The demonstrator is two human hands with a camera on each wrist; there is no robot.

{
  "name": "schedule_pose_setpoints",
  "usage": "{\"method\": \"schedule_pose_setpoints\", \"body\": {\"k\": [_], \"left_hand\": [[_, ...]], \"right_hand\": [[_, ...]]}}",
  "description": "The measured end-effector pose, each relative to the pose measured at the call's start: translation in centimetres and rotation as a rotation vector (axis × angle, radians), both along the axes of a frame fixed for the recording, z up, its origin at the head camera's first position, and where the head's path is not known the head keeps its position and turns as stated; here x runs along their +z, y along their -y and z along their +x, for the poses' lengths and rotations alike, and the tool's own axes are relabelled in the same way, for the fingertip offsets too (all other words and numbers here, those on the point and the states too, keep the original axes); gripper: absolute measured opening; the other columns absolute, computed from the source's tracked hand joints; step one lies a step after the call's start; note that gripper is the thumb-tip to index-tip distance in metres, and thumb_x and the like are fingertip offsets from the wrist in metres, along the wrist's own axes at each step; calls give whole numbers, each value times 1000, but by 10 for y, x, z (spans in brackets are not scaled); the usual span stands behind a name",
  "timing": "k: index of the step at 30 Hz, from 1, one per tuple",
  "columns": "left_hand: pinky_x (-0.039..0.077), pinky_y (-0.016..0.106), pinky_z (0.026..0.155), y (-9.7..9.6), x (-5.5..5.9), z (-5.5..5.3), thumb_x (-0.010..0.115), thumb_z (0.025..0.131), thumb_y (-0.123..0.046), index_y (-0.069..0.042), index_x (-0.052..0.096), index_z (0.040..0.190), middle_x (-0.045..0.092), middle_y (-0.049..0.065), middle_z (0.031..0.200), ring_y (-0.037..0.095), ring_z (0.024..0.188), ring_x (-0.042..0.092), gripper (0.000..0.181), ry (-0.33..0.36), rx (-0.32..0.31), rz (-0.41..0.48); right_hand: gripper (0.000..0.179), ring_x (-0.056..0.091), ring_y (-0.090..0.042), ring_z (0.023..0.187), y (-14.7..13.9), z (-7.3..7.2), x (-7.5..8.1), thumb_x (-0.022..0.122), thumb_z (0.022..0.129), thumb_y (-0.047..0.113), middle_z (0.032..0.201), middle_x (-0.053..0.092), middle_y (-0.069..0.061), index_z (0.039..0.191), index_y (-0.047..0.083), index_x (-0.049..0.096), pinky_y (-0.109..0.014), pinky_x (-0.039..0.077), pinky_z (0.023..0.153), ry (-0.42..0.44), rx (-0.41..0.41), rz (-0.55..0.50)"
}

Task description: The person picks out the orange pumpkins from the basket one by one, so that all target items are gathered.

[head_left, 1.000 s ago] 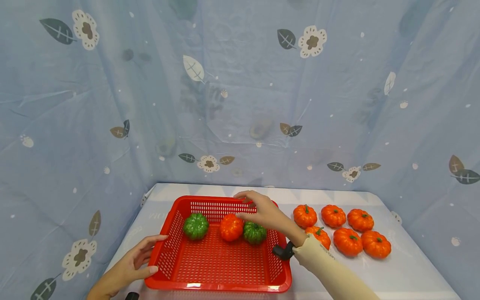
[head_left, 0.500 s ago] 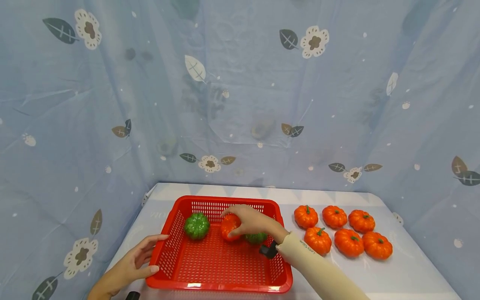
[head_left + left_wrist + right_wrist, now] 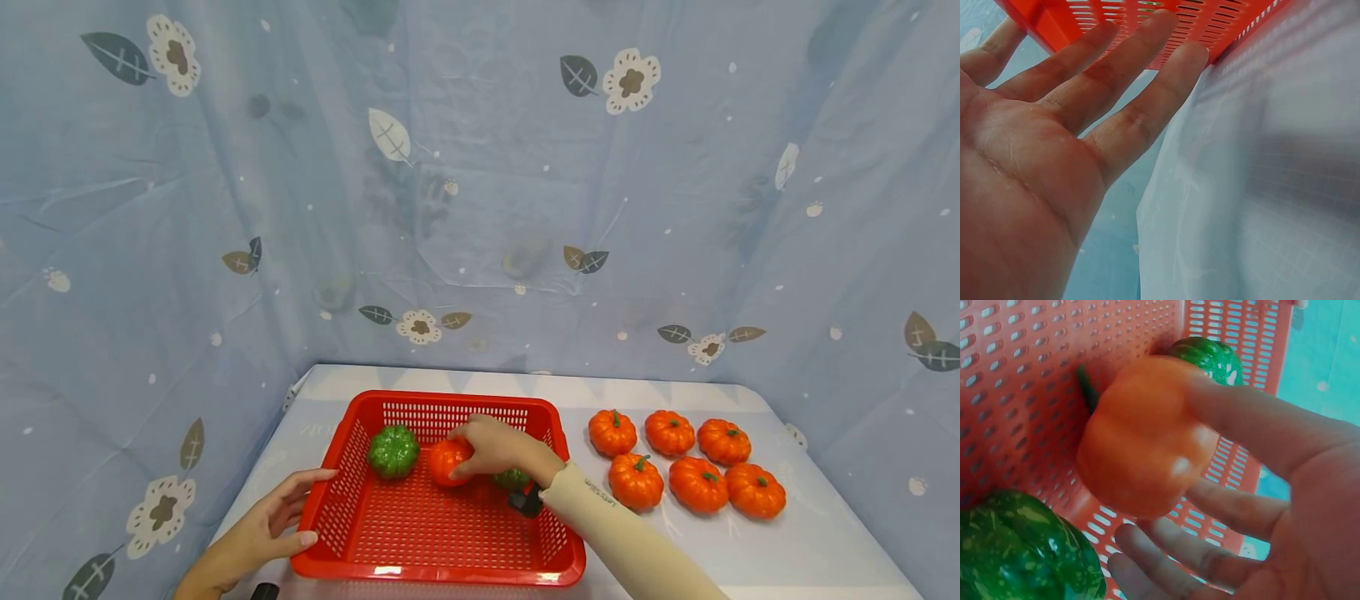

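Note:
A red plastic basket (image 3: 437, 575) with perforated walls stands on the table. My left hand (image 3: 262, 525) touches its left side, fingers extended against the wall and thumb at the rim; in the left wrist view the fingers (image 3: 1129, 128) look nearly straight. Inside the basket, my right hand (image 3: 495, 446) grips a small orange pumpkin (image 3: 447, 463) between thumb and fingers. The right wrist view shows that orange pumpkin (image 3: 1141, 447) tilted, its green stem pointing away from the palm. One green pumpkin (image 3: 393, 452) lies to its left; another green pumpkin (image 3: 513, 479) is partly hidden under my right hand.
Right of the basket, several orange pumpkins (image 3: 697, 485) lie in two rows on the white-covered table (image 3: 810, 558). Blue patterned cloth (image 3: 480, 208) hangs behind the table and along its sides.
My right hand has come down and left onto the orange pumpkin, gripped it and shifted it slightly left, toward the left green pumpkin. The left hand has stayed at the basket's side.

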State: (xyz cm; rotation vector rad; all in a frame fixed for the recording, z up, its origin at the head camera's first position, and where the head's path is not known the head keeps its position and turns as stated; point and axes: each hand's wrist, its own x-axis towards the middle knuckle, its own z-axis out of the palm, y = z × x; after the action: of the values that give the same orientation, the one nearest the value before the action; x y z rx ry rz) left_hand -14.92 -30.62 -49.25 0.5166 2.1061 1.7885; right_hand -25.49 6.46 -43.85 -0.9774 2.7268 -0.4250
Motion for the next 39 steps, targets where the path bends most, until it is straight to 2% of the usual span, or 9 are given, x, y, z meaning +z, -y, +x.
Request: {"method": "schedule_pose_setpoints", "body": {"k": [8, 14, 21, 25, 27, 29, 31, 36, 39], "left_hand": [[55, 38, 96, 0, -1, 0, 58, 101, -1, -5, 30, 156, 37, 28, 151, 27, 122, 59, 62, -20, 3, -15], [56, 37, 95, 0, -1, 0, 58, 101, 0, -5, 30, 156, 38, 26, 151, 26, 121, 60, 63, -22, 3, -9], [55, 39, 97, 0, -1, 0, 57, 101, 1, -5, 29, 157, 43, 16, 150, 25, 123, 59, 63, -20, -23, 22], [55, 36, 96, -1, -1, 0, 59, 100, 0, -4, 31, 156, 41, 18, 150, 24, 122, 59, 63, -13, 3, 12], [55, 35, 96, -1, -1, 0, 59, 100, -1, -4, 31, 156, 42, 17, 150, 22, 122, 60, 62, -11, 6, 15], [55, 35, 95, -1, -2, 0, 59, 100, -1, -3, 31, 156, 42, 16, 149, 22, 121, 60, 62, -17, 1, 17], [55, 35, 96, 0, -2, 0, 59, 100, -1, -3, 31, 156, 43, 14, 149, 22, 122, 60, 62, -15, -1, 19], [55, 39, 97, 1, -3, 0, 56, 101, 2, -6, 29, 157, 43, 14, 150, 26, 123, 58, 63, -14, -24, 29], [55, 42, 97, 2, -4, -1, 54, 101, 3, -7, 28, 158, 41, 17, 151, 29, 124, 57, 64, -18, -40, 40]], "right_hand": [[49, 60, -15, 116, 5, -2, -2, 84, 86, 38, 124, 67, -1, 125, 10, 72, -29, 48, 103, -5, 21, -46], [57, 60, -11, 106, 9, -1, -3, 85, 85, 38, 119, 68, 2, 132, 12, 67, -27, 49, 98, -11, 31, -46], [55, 52, -9, 72, 7, -1, 0, 64, 100, 31, 111, 65, 6, 153, 24, 50, -26, 47, 75, 80, 65, -105], [45, 46, -13, 67, 8, -3, 0, 51, 104, 14, 108, 69, 3, 146, 25, 60, -28, 45, 74, -4, 126, -112], [43, 55, -14, 83, 9, -3, 1, 50, 102, 8, 114, 72, 0, 139, 22, 67, -30, 48, 86, -66, 120, -105], [41, 59, -18, 100, 10, -2, 1, 53, 101, 11, 113, 73, -3, 138, 22, 67, -34, 48, 94, -82, 92, -83], [41, 58, -20, 113, 10, -1, 1, 60, 101, 18, 125, 68, -4, 142, 23, 63, -36, 49, 98, -57, 58, -58], [78, 57, -17, 109, 10, 2, -1, 88, 84, 27, 133, 53, -10, 152, 22, 50, -31, 52, 91, 12, 1, -12], [82, 58, -18, 110, 11, 2, -2, 93, 77, 26, 133, 53, -10, 147, 15, 52, -31, 53, 93, -4, -32, -25]]}}
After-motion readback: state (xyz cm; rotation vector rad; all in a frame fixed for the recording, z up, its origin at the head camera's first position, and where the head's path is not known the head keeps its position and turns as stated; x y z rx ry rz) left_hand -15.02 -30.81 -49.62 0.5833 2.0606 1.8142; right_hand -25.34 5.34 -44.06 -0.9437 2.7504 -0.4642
